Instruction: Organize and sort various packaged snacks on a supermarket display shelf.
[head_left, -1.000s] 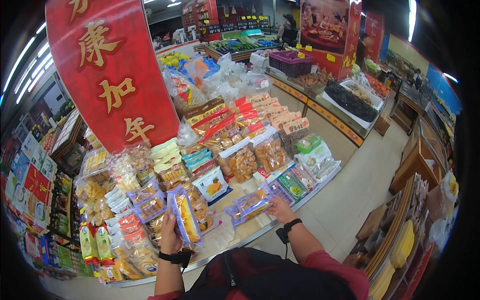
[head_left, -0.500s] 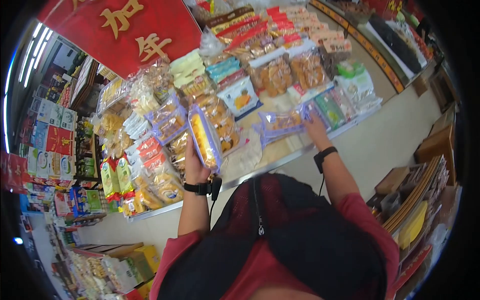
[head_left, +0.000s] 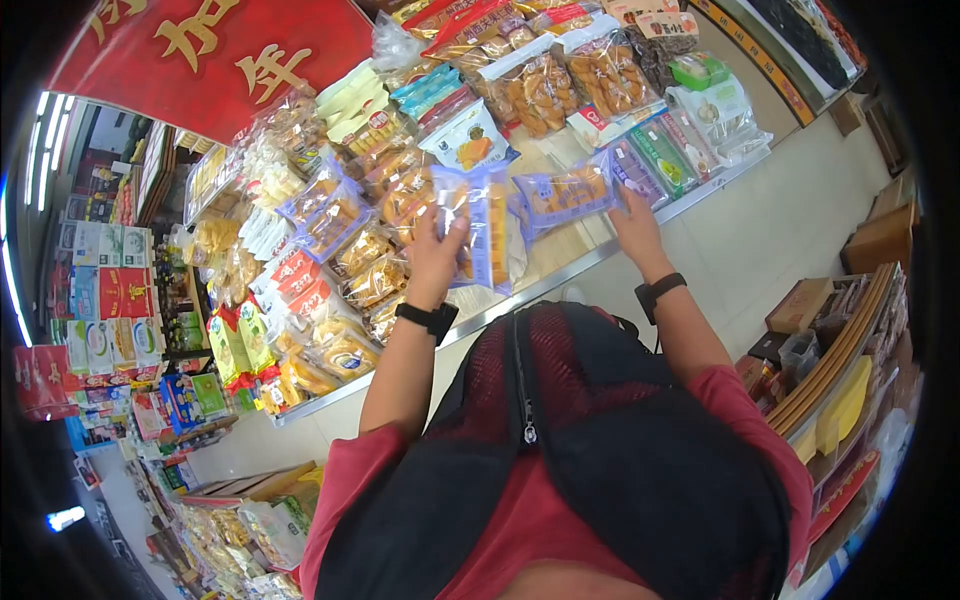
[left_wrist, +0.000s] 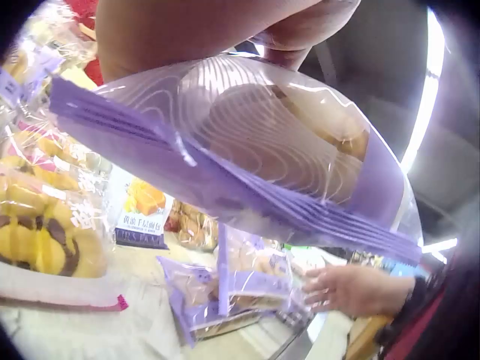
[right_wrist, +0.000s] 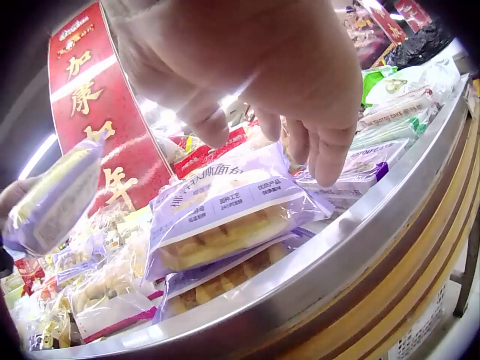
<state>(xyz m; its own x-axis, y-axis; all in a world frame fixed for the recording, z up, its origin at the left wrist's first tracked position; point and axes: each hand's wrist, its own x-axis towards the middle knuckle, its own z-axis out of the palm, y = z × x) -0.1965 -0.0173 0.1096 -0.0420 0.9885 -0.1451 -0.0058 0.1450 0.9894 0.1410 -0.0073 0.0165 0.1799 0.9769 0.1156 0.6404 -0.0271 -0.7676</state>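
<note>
My left hand [head_left: 432, 262] holds a clear, purple-edged bread bag [head_left: 488, 232], raised above the display; in the left wrist view the bag [left_wrist: 247, 161] hangs below the hand [left_wrist: 187, 34]. To its right, purple-edged bread packs [head_left: 565, 193] lie near the counter's front edge, one on top of another in the right wrist view [right_wrist: 225, 217]. At their right end is my right hand [head_left: 638, 238], its fingers extended downward and loosely bent over the top pack in the right wrist view [right_wrist: 255, 67]. Whether the fingertips touch that pack is unclear.
Bagged pastries [head_left: 530, 90] fill the display behind. A white-and-blue bag [head_left: 468, 143] lies behind the held bag, and flat green packs [head_left: 662, 150] right of my right hand. The metal counter edge [head_left: 540, 282] runs in front. A red banner [head_left: 215, 55] stands back left.
My left hand has carried its bag rightward, closer to the other purple packs, and turned it. My right hand stays at those packs' right end. The head view has tilted downward.
</note>
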